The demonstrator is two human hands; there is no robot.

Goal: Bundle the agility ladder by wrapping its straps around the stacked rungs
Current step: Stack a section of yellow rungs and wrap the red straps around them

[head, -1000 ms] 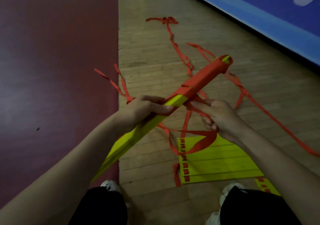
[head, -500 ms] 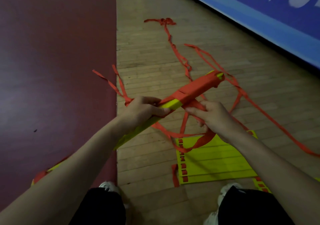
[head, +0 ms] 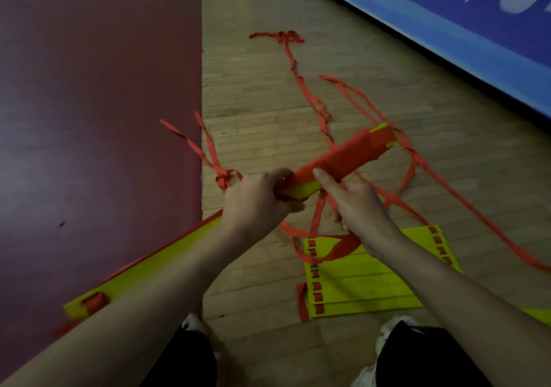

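I hold a stack of yellow rungs slanting from lower left to upper right above the floor. Its far half is wound in red strap. My left hand grips the stack around its middle. My right hand is just right of it, index finger stretched onto the wrapped part, the other fingers curled round a red strap that runs down under the stack. Loose red straps trail over the floor beyond.
A second set of yellow rungs lies flat on the wooden floor by my feet. A dark red mat covers the left side. A blue banner wall runs along the upper right. My white shoes show at the bottom.
The stack's far end has dropped lower and its near end now shows at lower left. My right hand rose closer to the stack, its index finger now on the wrap.
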